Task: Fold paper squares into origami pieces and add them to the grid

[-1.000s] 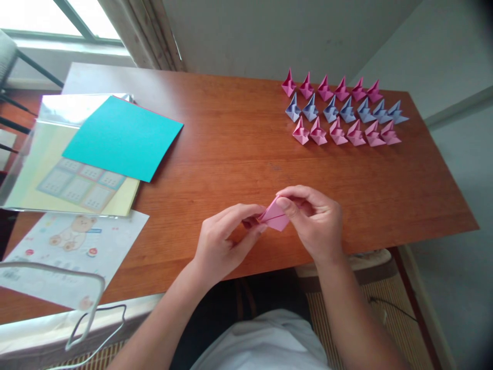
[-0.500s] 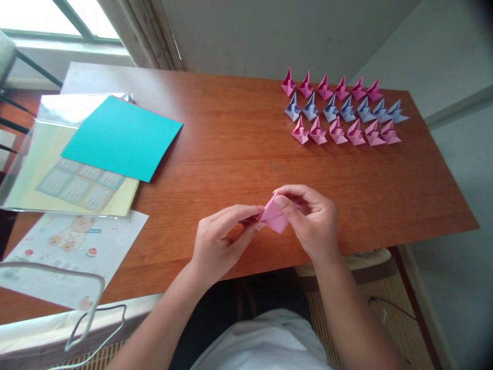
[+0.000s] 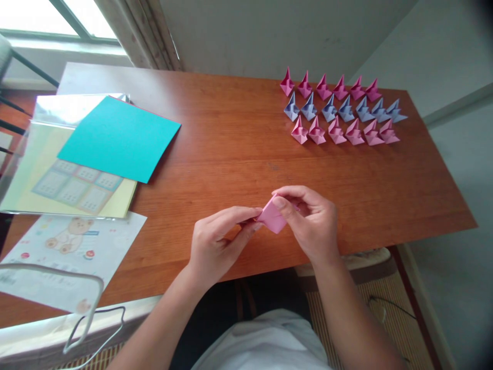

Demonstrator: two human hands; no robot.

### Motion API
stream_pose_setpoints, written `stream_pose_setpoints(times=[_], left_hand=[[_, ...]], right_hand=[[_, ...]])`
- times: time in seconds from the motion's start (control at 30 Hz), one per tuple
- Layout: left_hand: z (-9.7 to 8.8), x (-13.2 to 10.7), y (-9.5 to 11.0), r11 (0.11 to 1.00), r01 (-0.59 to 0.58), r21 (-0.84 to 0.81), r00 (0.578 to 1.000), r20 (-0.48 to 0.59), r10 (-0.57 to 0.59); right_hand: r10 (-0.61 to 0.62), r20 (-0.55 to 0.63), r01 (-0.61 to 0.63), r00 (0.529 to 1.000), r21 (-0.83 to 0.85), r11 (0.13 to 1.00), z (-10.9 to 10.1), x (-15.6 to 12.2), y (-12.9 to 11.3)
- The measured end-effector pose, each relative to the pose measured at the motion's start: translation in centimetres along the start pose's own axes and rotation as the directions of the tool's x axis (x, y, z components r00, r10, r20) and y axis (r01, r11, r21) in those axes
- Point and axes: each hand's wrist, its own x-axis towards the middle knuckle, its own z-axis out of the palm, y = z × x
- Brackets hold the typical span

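Note:
A small piece of folded pink paper [image 3: 274, 217] is held between my two hands over the front of the table. My left hand [image 3: 221, 241] pinches its left corner between thumb and fingertips. On the other side, my right hand [image 3: 310, 218] grips the upper right part, with the thumb lying across the near face and the fingers behind. That thumb and the fingers hide the paper's right side. The piece is a flat, tilted diamond shape.
Folded paper figures stand in three rows at the back right: magenta [image 3: 322, 88], blue [image 3: 329, 109] and pink [image 3: 336, 132]. At left, teal paper [image 3: 121, 139] lies on a clear sleeve of yellow sheets [image 3: 82, 187]. A bear-printed sheet [image 3: 77, 257] and a white bent tube [image 3: 94, 303] are nearer me.
The pink paper has turned slightly, and its near face looks flatter and smoother. Both hands keep their pinch in almost the same place. The whole view has shifted a little.

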Motion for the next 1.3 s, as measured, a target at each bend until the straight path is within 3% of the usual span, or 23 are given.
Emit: stream_pose_setpoints(times=[0.4,0.57,0.83,1.0,1.3], left_hand=[[0.0,0.0,0.1,1.000,0.012,0.017,1.000,0.015,-0.013],[0.1,0.0,0.1,0.999,0.031,-0.011,0.999,0.020,-0.031],[0.4,0.0,0.0,0.929,0.250,-0.273,0.966,0.133,-0.221],[0.5,0.0,-0.3,0.884,0.359,-0.300,0.933,0.138,-0.332],[0.3,-0.1,-0.4,0.890,0.333,-0.312,0.943,0.133,-0.306]], right_hand=[[0.032,0.040,-0.034,0.999,0.052,0.998,-0.1,0.2,-0.1],[-0.001,0.005,0.001,1.000,-0.026,1.000,-0.2,0.1,0.1],[-0.099,0.070,0.109,0.993,-0.168,0.980,0.1,0.1,-0.7],[-0.170,0.160,0.204,0.972,-0.225,0.953,0.3,0.1,-1.4],[-0.197,0.204,0.233,0.959,-0.173,0.957,0.2,0.1,-1.7]])
